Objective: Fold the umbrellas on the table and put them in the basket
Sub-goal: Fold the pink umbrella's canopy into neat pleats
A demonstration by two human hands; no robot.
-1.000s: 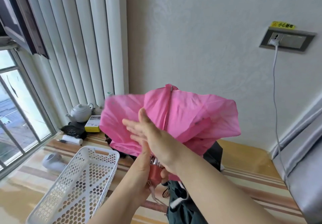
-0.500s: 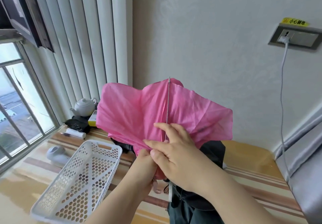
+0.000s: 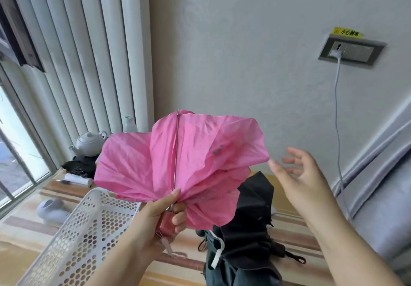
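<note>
Left hand (image 3: 155,216) is wrapped around the pink handle (image 3: 165,224) of the pink umbrella (image 3: 178,165), thumb up along the base of the metal shaft (image 3: 176,150), so it's got a firm grip and is holding the thing upright above the table (image 3: 26,232). A little wrist strap (image 3: 172,250) dangles just below that hand. Canopy is half collapsed and all crumpled, fanning out above and to both sides of the fist, with the shaft sticking up past the fabric at the top. Right hand (image 3: 298,174) is off to the right of the canopy, fingers spread and relaxed, holding nothing, not touching the fabric as far as I can tell. Just left of the gripping hand sits the white basket (image 3: 73,241), the perforated plastic kind. Below and between the two hands there's a black umbrella (image 3: 246,225) lying in a heap on the table. Further out past the left hand, a white rounded gadget (image 3: 52,210) lies beyond the basket, then a white roll (image 3: 79,179), some black cloth (image 3: 81,166) and a white teapot (image 3: 90,143) back by the vertical blinds (image 3: 84,52). Way beyond the right hand, a wall socket (image 3: 351,51) has a white cable (image 3: 338,112) plugged in and hanging down.
</note>
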